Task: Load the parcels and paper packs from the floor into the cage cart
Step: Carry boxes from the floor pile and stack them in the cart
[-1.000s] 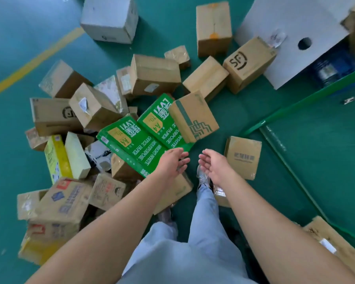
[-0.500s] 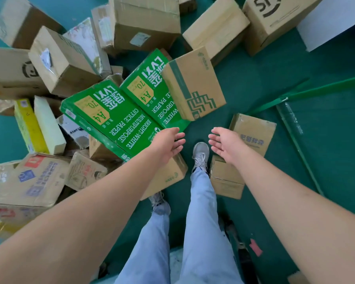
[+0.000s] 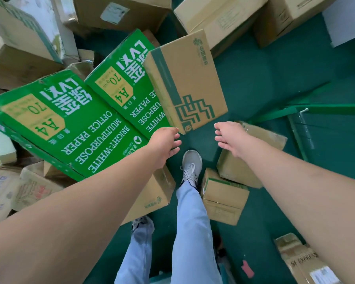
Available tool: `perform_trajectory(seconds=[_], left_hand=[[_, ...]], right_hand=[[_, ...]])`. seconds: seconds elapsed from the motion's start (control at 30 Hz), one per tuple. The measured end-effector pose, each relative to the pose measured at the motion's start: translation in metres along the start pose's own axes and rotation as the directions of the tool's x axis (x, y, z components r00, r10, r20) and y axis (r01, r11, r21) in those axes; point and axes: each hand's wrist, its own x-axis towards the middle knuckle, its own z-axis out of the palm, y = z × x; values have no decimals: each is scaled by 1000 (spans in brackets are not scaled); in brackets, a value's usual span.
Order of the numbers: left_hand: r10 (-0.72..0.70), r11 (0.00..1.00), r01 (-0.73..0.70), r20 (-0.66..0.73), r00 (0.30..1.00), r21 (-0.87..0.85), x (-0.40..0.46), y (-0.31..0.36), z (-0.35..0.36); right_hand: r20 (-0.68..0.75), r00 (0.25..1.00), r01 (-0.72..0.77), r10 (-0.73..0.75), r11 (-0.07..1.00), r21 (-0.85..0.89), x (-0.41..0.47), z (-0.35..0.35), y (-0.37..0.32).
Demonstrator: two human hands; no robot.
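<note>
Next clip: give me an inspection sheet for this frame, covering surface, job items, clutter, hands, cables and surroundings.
Surface: green floor, bare patches between boxes.
Job's things: two green paper packs lying tilted on the pile; a parcel with green print leaning on the far one; many brown parcels around, two by the shoe.
Clutter: small red scrap on the floor.
Hands: left hand and right hand open, both reaching toward the printed parcel's near corner, holding nothing.
Cables: nothing seen.
Surroundings: green frame bar at right; the cart cannot be identified.
</note>
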Motion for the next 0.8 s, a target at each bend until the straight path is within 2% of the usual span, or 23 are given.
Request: perform_trajectory(seconds=[0.17,0.37,0.47,0.57,0.7,0.8], left_hand=[[13,999,-12,-3,1000,33,46,12,16],[-7,999,7,5,1000,43,78,14,27],[-23,996,19,48,999,86,85,10,26],[-36,989,23,85,996,146,90,5,20],[-73,995,71,17,997,74,90,1,3],[-25,1000,27,-77,997,17,79,-2,-10]], right_hand=[[-94,991,83,-97,986,-147,57,-6,-20],[-77,982,151,-172,963,-223,109,-13,-23],[-27,988,142,-151,968,-208,125,-6,-20],[-41,992,110,-120,972,-207,129,2,-14],[-12,996,82,-86,984,-161,113,12,-5],[17,990,139,-138,985,-101,87,20,4]])
